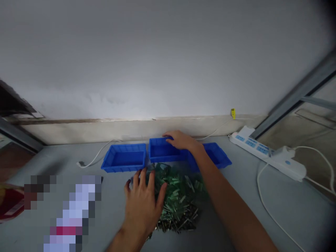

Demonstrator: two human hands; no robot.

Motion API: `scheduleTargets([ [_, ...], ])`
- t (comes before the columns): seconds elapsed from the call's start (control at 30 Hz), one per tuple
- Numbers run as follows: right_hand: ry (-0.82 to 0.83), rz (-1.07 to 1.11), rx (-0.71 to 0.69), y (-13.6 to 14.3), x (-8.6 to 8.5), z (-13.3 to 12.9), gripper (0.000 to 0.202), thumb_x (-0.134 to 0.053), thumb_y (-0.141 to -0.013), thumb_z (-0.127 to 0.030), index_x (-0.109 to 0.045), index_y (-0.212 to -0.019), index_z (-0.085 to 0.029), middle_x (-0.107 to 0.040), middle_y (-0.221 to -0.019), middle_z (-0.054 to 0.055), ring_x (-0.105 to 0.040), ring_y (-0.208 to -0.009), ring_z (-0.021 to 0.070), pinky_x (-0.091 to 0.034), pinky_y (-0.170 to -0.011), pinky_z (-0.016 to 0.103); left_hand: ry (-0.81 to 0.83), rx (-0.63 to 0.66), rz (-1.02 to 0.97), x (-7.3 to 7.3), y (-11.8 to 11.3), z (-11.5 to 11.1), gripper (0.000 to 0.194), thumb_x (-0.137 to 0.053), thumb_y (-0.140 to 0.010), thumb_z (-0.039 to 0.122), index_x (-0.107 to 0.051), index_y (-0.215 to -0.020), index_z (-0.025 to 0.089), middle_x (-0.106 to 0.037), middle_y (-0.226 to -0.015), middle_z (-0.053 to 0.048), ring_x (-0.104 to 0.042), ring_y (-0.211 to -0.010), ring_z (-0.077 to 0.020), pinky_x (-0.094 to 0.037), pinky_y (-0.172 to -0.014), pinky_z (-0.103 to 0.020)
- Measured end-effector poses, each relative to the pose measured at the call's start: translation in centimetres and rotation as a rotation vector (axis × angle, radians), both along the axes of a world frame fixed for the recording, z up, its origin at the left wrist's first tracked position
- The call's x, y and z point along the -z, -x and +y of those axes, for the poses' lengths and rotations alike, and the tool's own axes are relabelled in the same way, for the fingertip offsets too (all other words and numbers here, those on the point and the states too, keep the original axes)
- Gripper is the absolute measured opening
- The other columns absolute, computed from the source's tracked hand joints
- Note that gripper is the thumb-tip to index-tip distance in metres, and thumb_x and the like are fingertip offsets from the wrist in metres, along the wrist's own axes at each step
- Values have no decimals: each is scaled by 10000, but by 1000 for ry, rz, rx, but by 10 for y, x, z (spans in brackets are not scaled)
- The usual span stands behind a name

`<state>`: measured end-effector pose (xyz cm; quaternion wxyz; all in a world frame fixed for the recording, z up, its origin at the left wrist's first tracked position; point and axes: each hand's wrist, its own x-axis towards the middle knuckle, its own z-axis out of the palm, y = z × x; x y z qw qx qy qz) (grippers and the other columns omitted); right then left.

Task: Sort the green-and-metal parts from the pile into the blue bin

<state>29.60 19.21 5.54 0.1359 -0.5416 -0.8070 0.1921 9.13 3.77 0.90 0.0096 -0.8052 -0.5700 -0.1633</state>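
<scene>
Three blue plastic bins stand in a row before the wall: a left bin [123, 158], a middle bin [160, 148] and a right bin [216, 155], the last partly behind my forearm. My right hand [181, 140] reaches across to the middle bin, its fingers and thumb on the far rim. In front of the bins lies a heap of green translucent pieces [174, 192], with thin metal screw-like pieces [183, 220] at its near side. My left hand [143, 196] rests at the heap's left edge, palm down, fingers spread, gripping nothing.
A white power strip [267, 150] with plugs and cables lies along the right of the grey table [231, 203]. A white cable [98, 154] runs behind the left bin. At the left are a blurred-out object [73, 213] and a red item [10, 203].
</scene>
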Motion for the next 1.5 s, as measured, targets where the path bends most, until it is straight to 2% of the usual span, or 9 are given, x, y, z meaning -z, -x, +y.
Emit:
scheduleTargets([
  [0.23,81,-4,72,-20,-27,-11,362,-551,-911,-179,-610,-1268,-192,-703,-1136,121,-664,-997,250,-497,-881,358,125,55,-21,-4,-3,-3,390,-399,-988,438,-589,-1213,181,-598,-1247,-144,-542,-1141,-337,-476,-868,-531],
  [0.33,105,-67,137,-41,-37,-16,403,-565,-903,-214,-572,-1305,-188,-668,-1208,127,-637,-1058,251,-480,-909,352,165,66,-54,-7,-3,-3,371,-399,-989,437,-591,-1197,197,-600,-1242,-131,-543,-1141,-329,-481,-867,-528],
  [0.53,170,-207,241,-71,-48,-24,542,-640,-755,-109,-560,-1284,-197,-658,-1163,102,-632,-1018,235,-490,-824,289,8,83,-158,-13,5,3,301,-423,-978,397,-625,-1081,199,-619,-1190,-118,-528,-1129,-322,-472,-883,-499],
  [0.7,269,-300,166,-62,-44,-24,715,-702,-640,-66,-536,-1312,-247,-631,-1234,86,-615,-1057,264,-483,-797,306,-204,-26,-144,-13,11,13,389,-451,-956,398,-561,-1237,152,-515,-1368,-178,-419,-1275,-378,-364,-979,-575],
  [0.87,289,-320,172,-50,-33,-17,850,-708,-639,-30,-442,-1403,-289,-595,-1324,95,-619,-1072,285,-483,-765,303,-146,-24,-57,-1,9,14,425,-422,-977,389,-518,-1289,116,-558,-1352,-198,-430,-1296,-367,-231,-1038,-625],
  [0.97,271,-322,158,-48,-30,-15,869,-703,-658,-25,-401,-1437,-264,-627,-1280,113,-629,-1051,288,-481,-758,303,-127,-17,-62,0,8,12,403,-415,-978,399,-550,-1251,134,-576,-1332,-189,-466,-1261,-359,-229,-1030,-619],
  [1.2,217,-348,147,-45,-31,-14,703,-639,-710,-3,-511,-1365,-223,-697,-1132,93,-648,-981,246,-469,-766,280,-113,-24,-77,-5,7,9,381,-435,-967,393,-574,-1223,147,-591,-1311,-177,-490,-1219,-362,-257,-992,-622],
  [1.37,213,-320,146,-47,-29,-13,848,-668,-743,-22,-356,-1486,-283,-668,-1234,81,-644,-1034,231,-482,-836,286,-100,-24,-79,-9,5,7,356,-452,-963,387,-593,-1196,157,-606,-1289,-165,-512,-1191,-355,-271,-978,-620],
  [1.5,197,-247,61,-50,-26,-11,781,-620,-737,31,-464,-1431,-292,-676,-1235,47,-638,-1066,210,-483,-857,257,-96,-11,-81,-9,6,6,339,-453,-964,383,-587,-1197,176,-604,-1296,-163,-516,-1198,-340,-265,-987,-612],
])
